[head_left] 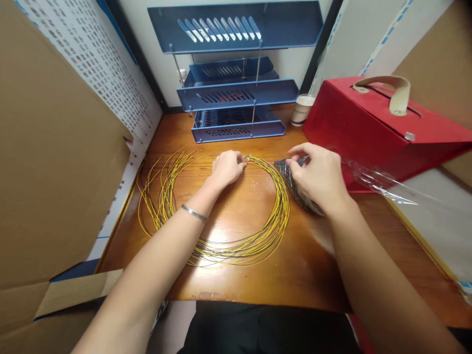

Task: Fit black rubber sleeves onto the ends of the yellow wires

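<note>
A loose coil of thin yellow and black wire (278,211) lies on the wooden table, its cut ends fanned out at the left. At the far side of the loop, my left hand (227,166) is closed, thumb and fingers pinching the wires near a small clear piece (249,158). My right hand (319,172) is over a clear plastic bag of dark contents (308,204), right of the coil. Its fingers are curved with a gap between them and the thumb; the lower fingers are hidden.
Behind the coil stands a blue tiered letter tray (238,130). A paper cup (302,110) and a red box with a beige handle (354,132) are at the right. Cardboard (47,147) borders the left side. Small white specks lie inside the loop on the table (236,206).
</note>
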Tool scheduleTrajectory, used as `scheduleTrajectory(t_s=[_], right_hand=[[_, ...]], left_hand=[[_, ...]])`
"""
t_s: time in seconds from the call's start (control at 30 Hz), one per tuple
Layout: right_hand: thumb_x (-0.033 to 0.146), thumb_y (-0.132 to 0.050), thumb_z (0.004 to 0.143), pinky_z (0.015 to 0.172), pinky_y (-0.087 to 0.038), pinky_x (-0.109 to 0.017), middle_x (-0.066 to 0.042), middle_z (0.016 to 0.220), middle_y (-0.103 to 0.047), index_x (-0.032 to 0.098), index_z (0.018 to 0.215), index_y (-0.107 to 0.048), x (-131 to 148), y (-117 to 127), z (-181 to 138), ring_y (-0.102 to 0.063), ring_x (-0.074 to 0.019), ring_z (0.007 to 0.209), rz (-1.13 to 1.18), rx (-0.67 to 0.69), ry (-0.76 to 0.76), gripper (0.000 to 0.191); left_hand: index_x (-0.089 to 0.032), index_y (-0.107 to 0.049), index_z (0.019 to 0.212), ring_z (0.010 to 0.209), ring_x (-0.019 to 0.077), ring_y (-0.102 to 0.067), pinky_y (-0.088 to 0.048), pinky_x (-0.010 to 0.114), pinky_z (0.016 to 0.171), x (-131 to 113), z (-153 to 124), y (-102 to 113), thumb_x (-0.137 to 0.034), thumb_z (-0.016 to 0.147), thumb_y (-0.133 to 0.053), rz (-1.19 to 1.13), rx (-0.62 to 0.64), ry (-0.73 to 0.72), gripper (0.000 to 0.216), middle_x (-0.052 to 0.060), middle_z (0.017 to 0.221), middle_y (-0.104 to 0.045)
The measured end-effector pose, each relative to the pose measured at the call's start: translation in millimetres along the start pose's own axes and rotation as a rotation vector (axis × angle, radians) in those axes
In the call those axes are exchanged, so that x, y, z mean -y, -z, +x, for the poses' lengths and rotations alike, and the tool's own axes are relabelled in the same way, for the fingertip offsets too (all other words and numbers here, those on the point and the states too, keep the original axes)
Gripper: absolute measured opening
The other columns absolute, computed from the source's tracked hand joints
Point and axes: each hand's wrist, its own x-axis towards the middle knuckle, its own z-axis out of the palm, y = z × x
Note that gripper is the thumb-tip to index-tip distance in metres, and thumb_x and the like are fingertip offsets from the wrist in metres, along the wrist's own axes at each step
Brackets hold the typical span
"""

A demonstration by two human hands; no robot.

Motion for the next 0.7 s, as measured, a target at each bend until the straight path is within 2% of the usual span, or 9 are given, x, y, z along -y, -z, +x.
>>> scheduleTrajectory(t_s=[0.17,0.43,0.57,0.7], right_hand=[[0.017,-0.069,0.080,0.075,-0.051,-0.036,-0.005,0.083,-0.075,0.019,0.093,-0.074,-5.9,0.6,-10.5,-0.067,-0.0208,0.073,0.002,-0.020,-0.021,0.014],[0.015,-0.066,0.079,0.072,-0.047,-0.034,-0.006,0.081,-0.074,0.018,0.090,-0.074,-9.7,-2.2,-15.2,-0.062,-0.0188,0.066,-0.005,-0.036,-0.041,0.013],[0.017,-0.065,0.081,0.071,-0.047,-0.033,-0.005,0.077,-0.072,0.019,0.090,-0.074,-9.2,-5.7,-17.8,-0.062,-0.0189,0.066,-0.022,-0.042,0.008,0.013],[0.015,-0.064,0.081,0.072,-0.048,-0.034,-0.006,0.082,-0.074,0.018,0.091,-0.074,-8.1,-9.8,-20.0,-0.063,-0.0188,0.068,-0.014,-0.032,0.039,0.014]], left_hand=[[-0.023,-0.077,0.098,0.102,0.0293,-0.068,-0.051,0.041,0.092,2.2,6.0,-0.1,-0.033,0.089,-0.062,0.015,-0.020,0.010,0.020,0.010,0.104,-0.077],[-0.021,-0.076,0.099,0.097,0.0244,-0.069,-0.051,0.035,0.093,12.9,9.8,2.0,-0.032,0.089,-0.061,-0.010,-0.032,-0.014,0.021,0.008,0.101,-0.077],[-0.020,-0.077,0.099,0.095,0.0233,-0.069,-0.052,0.033,0.093,11.3,7.4,6.1,-0.028,0.087,-0.061,-0.012,-0.005,-0.036,0.022,0.008,0.098,-0.078],[-0.019,-0.078,0.096,0.093,0.0223,-0.069,-0.052,0.032,0.093,10.4,8.4,8.3,-0.026,0.085,-0.062,-0.001,0.045,-0.059,0.021,0.007,0.095,-0.077]])
